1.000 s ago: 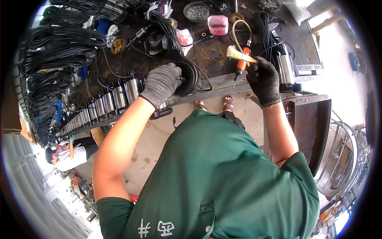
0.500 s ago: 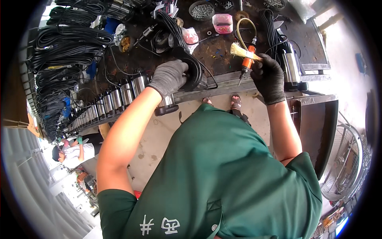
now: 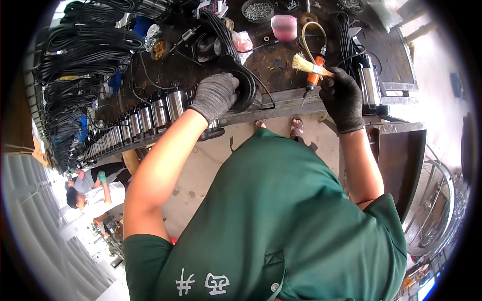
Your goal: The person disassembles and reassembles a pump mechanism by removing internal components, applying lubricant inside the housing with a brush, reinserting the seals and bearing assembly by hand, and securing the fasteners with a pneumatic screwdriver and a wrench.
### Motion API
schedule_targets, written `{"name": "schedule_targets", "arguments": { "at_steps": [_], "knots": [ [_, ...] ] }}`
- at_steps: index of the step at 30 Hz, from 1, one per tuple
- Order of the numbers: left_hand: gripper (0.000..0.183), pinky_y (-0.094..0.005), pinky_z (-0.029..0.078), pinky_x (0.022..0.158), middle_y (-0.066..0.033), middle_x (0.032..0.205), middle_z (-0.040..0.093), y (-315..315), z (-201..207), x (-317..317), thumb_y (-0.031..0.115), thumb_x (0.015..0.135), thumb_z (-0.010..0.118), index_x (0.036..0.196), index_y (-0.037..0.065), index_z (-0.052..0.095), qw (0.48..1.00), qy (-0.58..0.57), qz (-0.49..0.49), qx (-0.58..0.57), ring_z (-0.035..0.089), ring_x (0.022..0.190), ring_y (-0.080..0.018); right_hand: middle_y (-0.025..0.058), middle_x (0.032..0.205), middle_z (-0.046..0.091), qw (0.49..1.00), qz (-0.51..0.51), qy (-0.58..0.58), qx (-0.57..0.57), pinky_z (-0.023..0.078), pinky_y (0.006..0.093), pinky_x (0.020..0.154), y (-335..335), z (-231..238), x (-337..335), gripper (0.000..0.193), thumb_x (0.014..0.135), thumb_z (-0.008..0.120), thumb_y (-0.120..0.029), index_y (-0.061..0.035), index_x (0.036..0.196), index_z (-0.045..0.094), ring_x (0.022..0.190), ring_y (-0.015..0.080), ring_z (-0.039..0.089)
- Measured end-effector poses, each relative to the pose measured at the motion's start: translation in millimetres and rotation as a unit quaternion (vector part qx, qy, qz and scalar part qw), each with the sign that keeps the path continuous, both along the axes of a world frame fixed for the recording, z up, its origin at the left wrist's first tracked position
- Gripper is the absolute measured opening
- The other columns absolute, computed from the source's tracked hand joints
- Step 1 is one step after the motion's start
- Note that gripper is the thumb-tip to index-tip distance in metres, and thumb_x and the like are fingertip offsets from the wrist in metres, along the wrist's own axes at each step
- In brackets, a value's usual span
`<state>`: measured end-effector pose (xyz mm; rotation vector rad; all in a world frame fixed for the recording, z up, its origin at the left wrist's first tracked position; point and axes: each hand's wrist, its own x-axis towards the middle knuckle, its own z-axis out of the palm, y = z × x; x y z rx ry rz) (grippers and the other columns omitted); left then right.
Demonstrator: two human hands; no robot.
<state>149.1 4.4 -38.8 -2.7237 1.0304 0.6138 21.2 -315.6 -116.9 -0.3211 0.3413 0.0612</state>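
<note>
My left hand [image 3: 213,95], in a grey work glove, is closed at the black round end piece [image 3: 246,90] of a pump near the bench's front edge. A bundled black cable [image 3: 223,35] runs away from that piece, and my fingertips are partly hidden. My right hand [image 3: 344,98], gloved too, grips the handle of a brush [image 3: 305,63] with pale bristles. Behind the brush, an orange power screwdriver [image 3: 315,78] with a yellowish hose points its bit toward the front edge. Whether my right hand touches the screwdriver, I cannot tell.
A row of steel pumps [image 3: 145,119] lines the front edge at left, below coiled black cables [image 3: 93,40]. Another steel pump [image 3: 370,85] stands at right. Farther back are a bowl of screws [image 3: 257,10] and a pink container [image 3: 284,28]. A caged fan [image 3: 437,205] stands lower right.
The whole view has shifted slightly. Both hands keep their grips, and the brush stays in front of the screwdriver. At far left, a person in white has moved a little.
</note>
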Motion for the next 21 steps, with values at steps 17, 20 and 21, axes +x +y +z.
{"name": "schedule_targets", "arguments": {
  "at_steps": [17, 20, 21],
  "knots": [
    [0.093, -0.0306, 0.052, 0.101, -0.0137, 0.139, 0.06, 67.2, -33.6, -61.5, 0.018, 0.081, 0.086, 0.16, 0.01, 0.036, 0.812, 0.183, 0.341, -0.437, 0.061, 0.12, -0.0161, 0.01, 0.086, 0.065, 0.586, 0.066, -0.405, -0.699, 0.051, 0.0422, 0.064, 123.1, 79.3, 35.1, 0.021, 0.074, 0.079, -0.01, -0.0078, 0.094, 0.071, 0.075, 0.032, 0.063],
    [0.092, -0.033, 0.052, 0.103, -0.0152, 0.134, 0.064, 63.7, -32.7, -62.0, 0.012, 0.08, 0.086, 0.159, 0.009, 0.037, 0.791, 0.177, 0.332, -0.483, 0.063, 0.121, -0.0187, 0.0108, 0.085, 0.066, 0.552, 0.105, -0.399, -0.725, 0.051, 0.0433, 0.065, 143.4, 70.3, 36.7, 0.022, 0.074, 0.078, -0.011, -0.007, 0.094, 0.07, 0.074, 0.0334, 0.063],
    [0.092, -0.033, 0.052, 0.103, -0.0152, 0.134, 0.064, 63.8, -30.6, -60.2, 0.012, 0.08, 0.086, 0.159, 0.009, 0.037, 0.787, 0.179, 0.335, -0.487, 0.063, 0.121, -0.0187, 0.0108, 0.085, 0.066, 0.549, 0.11, -0.399, -0.726, 0.051, 0.0433, 0.065, 147.3, 70.3, 39.3, 0.022, 0.074, 0.078, -0.011, -0.007, 0.094, 0.07, 0.074, 0.0334, 0.063]
  ]
}}
